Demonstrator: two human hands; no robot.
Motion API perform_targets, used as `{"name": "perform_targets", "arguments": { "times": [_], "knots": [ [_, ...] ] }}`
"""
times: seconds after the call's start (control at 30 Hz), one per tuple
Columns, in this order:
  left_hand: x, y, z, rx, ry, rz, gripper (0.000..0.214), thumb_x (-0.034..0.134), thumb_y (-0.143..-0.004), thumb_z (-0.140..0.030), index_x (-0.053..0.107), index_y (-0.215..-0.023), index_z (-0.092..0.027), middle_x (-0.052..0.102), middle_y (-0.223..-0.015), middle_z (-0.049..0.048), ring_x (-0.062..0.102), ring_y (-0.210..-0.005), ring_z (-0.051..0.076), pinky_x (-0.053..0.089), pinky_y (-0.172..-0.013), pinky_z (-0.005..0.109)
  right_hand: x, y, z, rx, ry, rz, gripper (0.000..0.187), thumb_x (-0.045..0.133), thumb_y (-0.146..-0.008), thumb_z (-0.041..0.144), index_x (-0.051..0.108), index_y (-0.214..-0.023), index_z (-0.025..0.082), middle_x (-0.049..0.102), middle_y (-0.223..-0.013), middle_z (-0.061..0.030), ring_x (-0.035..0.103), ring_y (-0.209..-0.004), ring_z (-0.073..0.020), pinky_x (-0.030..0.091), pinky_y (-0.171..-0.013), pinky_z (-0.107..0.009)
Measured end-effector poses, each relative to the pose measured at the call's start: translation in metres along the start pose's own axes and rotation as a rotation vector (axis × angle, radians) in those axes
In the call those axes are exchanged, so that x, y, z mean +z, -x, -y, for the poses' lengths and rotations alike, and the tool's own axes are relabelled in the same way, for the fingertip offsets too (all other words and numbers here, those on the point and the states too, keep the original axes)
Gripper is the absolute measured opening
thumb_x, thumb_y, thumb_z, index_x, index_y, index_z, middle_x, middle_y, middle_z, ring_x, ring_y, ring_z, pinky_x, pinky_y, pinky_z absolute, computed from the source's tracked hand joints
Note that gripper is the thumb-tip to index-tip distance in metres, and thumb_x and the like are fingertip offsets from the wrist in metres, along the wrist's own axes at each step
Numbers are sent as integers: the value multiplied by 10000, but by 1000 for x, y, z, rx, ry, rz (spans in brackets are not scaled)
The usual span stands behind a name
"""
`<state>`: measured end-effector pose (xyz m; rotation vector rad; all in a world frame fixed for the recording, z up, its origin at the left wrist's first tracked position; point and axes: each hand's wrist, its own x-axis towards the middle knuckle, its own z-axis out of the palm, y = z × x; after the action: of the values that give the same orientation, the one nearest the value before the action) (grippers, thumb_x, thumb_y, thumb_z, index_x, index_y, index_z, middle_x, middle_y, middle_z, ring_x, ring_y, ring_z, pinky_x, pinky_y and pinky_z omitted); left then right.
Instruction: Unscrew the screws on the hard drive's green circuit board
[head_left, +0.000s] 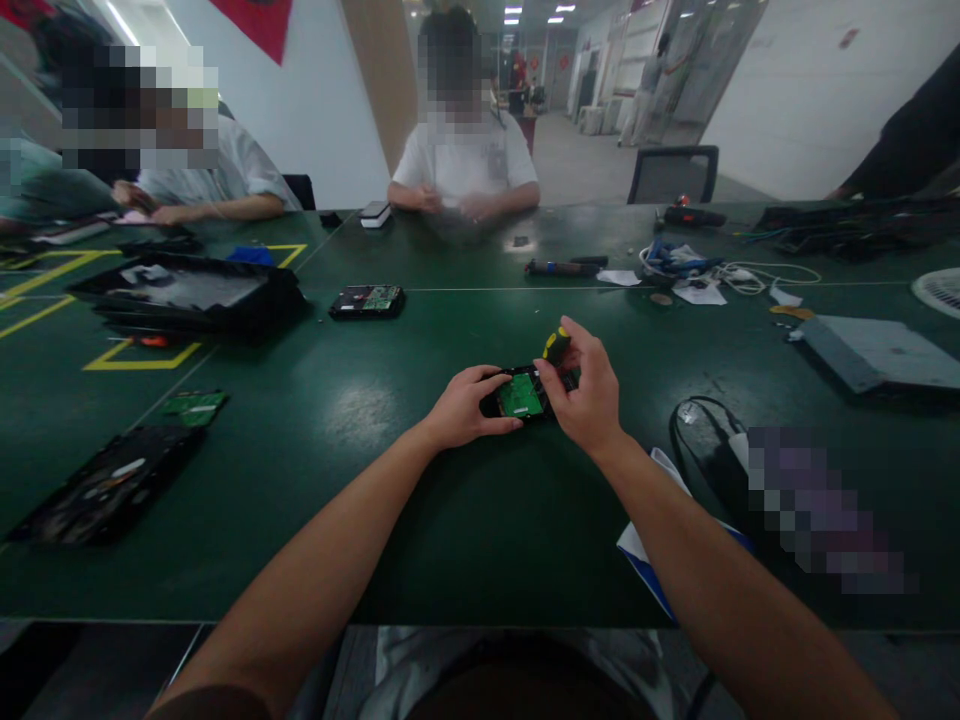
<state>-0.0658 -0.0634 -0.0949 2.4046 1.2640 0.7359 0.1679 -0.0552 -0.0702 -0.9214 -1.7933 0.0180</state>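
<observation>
The hard-drive-like case (520,396) lay flat on the green table (420,540), in front of the person, well in from the near edge, its green circuit board facing up so that the upper face could be reached. The left hand (469,408) grasped the case at its left end, thumb along the side toward the near edge and fingers along the opposite side, a grip that seemed meant to stop it turning or sliding. The right hand (589,385) was clenched around a yellow-and-black screwdriver (556,345), thumb and fingers closed about the handle above the right part of the case, probably so that it could be twisted and steered from above; the hand hid the tip, so whether it touched a screw could not be told. A second case (367,301) lay farther toward the far edge, apart from both hands, its board likewise upward. Toward the table's left edge stood a black tray (281,300), and nearer the left front corner a loose circuit board (196,405) lay at the end of a dark panel (90,500). A grey metal box (885,350) sat by the right edge, leaving elbow room, while a blue-and-white packet (637,560) lay near the front edge, partly hidden by the right forearm.
</observation>
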Motion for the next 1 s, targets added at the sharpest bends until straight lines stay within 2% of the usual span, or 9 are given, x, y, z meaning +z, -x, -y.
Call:
{"name": "perform_targets", "arguments": {
  "times": [0.17, 0.37, 0.53, 0.73, 0.8, 0.93, 1.0],
  "knots": [
    [1, 0, 1, 13, -8, -8, 777, 807, -809, -619, 623, -1441, -205, 594, -1470, 172, 562, -1361, 356, 459, -1145, 532, 1, 2, 0, 24, -99, 52, 677, 561, -1016, 273, 305, -1640, 327, 605, -1476, -104, 730, -1085, -263, 642, -944, -477],
    [-1, 1, 0, 4, -16, 5, 785, 792, -822, -630, 612, -1456, -205, 583, -1486, 167, 546, -1382, 357, 450, -1157, 529, 2, 1, -2, 15, -47, -14, 660, 677, -964, 326, 413, -1570, 325, 622, -1400, -116, 716, -1029, -286, 663, -865, -504],
    [-1, 0, -1, 1, -16, 2, 784, 804, -811, -627, 618, -1452, -217, 588, -1483, 167, 553, -1372, 367, 455, -1146, 547, 1, 2, -1, 53, -143, 54, 643, 553, -1023, 270, 327, -1624, 320, 600, -1461, -110, 734, -1088, -259, 640, -968, -481],
    [0, 0, 0, 2, -13, -2, 784, 809, -809, -618, 616, -1455, -220, 589, -1482, 165, 559, -1367, 368, 456, -1144, 551, -1, -1, 0, -4, -8, -6, 667, 668, -971, 323, 402, -1582, 351, 647, -1343, -95, 689, -993, -277, 642, -893, -528],
    [0, 1, 0, 5, -14, -6, 791, 810, -808, -619, 615, -1455, -208, 590, -1478, 171, 560, -1366, 367, 455, -1147, 548, -2, -1, 0, -8, -2, 2, 655, 654, -977, 314, 409, -1583, 352, 660, -1318, -86, 688, -977, -267, 638, -899, -519],
    [0, 1, 1, 6, -8, -12, 780, 810, -808, -621, 623, -1446, -214, 593, -1476, 167, 561, -1368, 360, 461, -1147, 543, 0, 0, 0, 27, -86, 46, 646, 549, -1023, 271, 339, -1630, 341, 613, -1454, -90, 723, -1063, -251, 637, -948, -476],
    [1, 1, 1, 7, -4, -12, 780, 817, -800, -621, 623, -1444, -227, 594, -1475, 162, 564, -1366, 361, 464, -1145, 549, 0, 0, 0, 29, -88, 36, 650, 557, -1023, 288, 333, -1631, 343, 594, -1486, -94, 725, -1075, -258, 643, -939, -477]
  ]
}}
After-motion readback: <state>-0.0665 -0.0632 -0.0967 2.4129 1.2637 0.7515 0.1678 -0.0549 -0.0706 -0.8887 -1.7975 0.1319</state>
